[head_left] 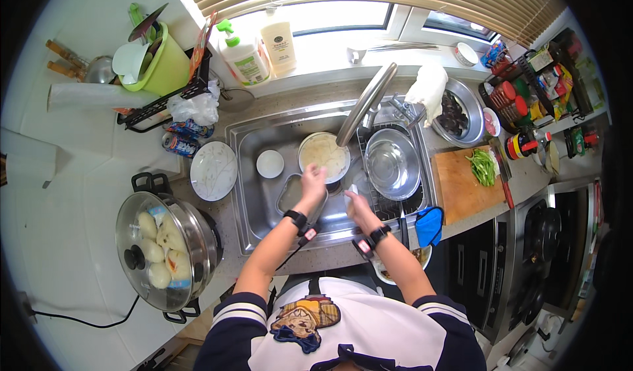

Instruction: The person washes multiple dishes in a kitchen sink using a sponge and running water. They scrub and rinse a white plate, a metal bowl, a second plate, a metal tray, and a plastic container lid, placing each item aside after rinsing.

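Note:
My left hand [313, 183] is over the sink [254, 203], its fingers curled at the near rim of a white dish [323, 153] with cloudy, yellowish contents. Whether something small is inside those fingers is hidden. To its right, my right hand [360, 211] grips a small white piece [353, 192], seen almost edge-on, too little of it showing to name. A metal tray [290, 190] lies below my left wrist. A small white bowl [270, 164] sits on the sink's left side. The faucet [366, 104] reaches over the dish from behind.
A steel basin [393, 163] stands on a black rack at the sink's right. Beyond it are a cutting board [455, 196] with chopped greens [482, 167] and a red-handled knife [506, 190]. Left are a plate [214, 171] and a lidded steamer [161, 242] holding buns.

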`<act>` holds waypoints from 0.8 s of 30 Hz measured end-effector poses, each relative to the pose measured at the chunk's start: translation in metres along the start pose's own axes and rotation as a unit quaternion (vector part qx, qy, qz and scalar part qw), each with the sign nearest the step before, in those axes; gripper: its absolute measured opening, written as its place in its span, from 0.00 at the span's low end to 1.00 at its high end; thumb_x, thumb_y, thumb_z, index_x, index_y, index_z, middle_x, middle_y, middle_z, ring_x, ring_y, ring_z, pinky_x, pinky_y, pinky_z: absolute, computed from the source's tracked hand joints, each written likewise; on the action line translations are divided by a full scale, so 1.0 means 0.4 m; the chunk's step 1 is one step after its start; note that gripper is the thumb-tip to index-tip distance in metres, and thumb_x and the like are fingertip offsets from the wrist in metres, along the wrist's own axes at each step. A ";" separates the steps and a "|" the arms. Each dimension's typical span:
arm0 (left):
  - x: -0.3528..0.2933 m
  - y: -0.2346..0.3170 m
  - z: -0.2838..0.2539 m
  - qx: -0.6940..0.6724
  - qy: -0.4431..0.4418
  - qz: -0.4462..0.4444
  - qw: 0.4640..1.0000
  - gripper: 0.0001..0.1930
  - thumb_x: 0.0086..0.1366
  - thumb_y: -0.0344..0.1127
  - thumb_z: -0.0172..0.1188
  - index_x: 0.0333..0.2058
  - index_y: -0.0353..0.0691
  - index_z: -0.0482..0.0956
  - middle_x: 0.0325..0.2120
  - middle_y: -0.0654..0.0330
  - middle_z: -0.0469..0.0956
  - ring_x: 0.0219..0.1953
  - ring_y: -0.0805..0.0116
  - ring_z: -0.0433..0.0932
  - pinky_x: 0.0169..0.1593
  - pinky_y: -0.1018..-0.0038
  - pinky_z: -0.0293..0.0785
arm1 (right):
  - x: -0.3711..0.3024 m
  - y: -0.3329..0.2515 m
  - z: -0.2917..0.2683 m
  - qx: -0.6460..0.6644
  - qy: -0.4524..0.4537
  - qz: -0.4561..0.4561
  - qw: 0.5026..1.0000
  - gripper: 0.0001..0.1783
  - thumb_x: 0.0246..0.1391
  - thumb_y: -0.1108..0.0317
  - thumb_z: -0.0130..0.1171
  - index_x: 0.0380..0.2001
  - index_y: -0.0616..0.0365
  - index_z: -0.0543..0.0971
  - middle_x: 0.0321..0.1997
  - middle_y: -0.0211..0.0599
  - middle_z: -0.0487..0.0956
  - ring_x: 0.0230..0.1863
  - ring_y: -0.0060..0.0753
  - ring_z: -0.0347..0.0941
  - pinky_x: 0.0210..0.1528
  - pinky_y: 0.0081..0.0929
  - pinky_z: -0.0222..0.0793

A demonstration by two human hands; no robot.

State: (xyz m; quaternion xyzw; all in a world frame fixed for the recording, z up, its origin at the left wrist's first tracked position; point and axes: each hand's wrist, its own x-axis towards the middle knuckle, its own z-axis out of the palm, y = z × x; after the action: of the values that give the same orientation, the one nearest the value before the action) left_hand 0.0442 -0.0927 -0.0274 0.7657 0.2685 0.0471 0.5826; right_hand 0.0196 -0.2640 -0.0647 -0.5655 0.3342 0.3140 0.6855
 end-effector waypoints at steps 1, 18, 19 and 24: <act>0.034 -0.053 -0.026 0.019 0.011 -0.073 0.997 0.25 0.66 0.42 0.62 0.54 0.29 0.71 0.43 0.46 0.81 0.45 0.53 0.82 0.49 0.63 0.78 | 0.057 0.005 0.027 -0.029 0.065 -0.001 0.997 0.25 0.51 0.64 0.67 0.49 0.68 0.73 0.43 0.42 0.80 0.41 0.35 0.76 0.43 0.34 0.71; 0.171 -0.311 0.008 -0.236 -0.048 -0.384 0.892 0.14 0.66 0.31 0.56 0.48 0.31 0.73 0.45 0.52 0.74 0.39 0.63 0.79 0.40 0.72 0.81 | 0.377 0.026 0.125 -0.084 0.307 -0.076 0.945 0.19 0.41 0.76 0.71 0.38 0.69 0.77 0.33 0.44 0.82 0.27 0.36 0.80 0.26 0.35 0.74; 0.171 -0.305 0.009 -0.218 -0.048 -0.387 0.895 0.13 0.65 0.30 0.58 0.47 0.31 0.73 0.45 0.52 0.73 0.37 0.63 0.79 0.37 0.72 0.82 | 0.365 0.018 0.131 -0.106 0.325 -0.061 0.938 0.20 0.40 0.76 0.71 0.38 0.70 0.77 0.33 0.44 0.82 0.26 0.35 0.79 0.25 0.34 0.73; 0.164 -0.275 0.012 -0.220 -0.060 -0.332 0.915 0.21 0.65 0.26 0.55 0.56 0.40 0.65 0.44 0.53 0.77 0.39 0.64 0.81 0.41 0.67 0.83 | 0.332 -0.001 0.137 -0.052 0.301 -0.041 0.951 0.23 0.39 0.77 0.72 0.41 0.71 0.75 0.34 0.44 0.81 0.26 0.36 0.79 0.21 0.33 0.73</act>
State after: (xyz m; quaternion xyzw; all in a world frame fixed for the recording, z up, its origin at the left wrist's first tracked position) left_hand 0.0628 -0.0469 -0.1454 0.4864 0.4541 -0.1372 0.7337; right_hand 0.1024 -0.2031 -0.1652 -0.6818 0.4846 0.1184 0.5350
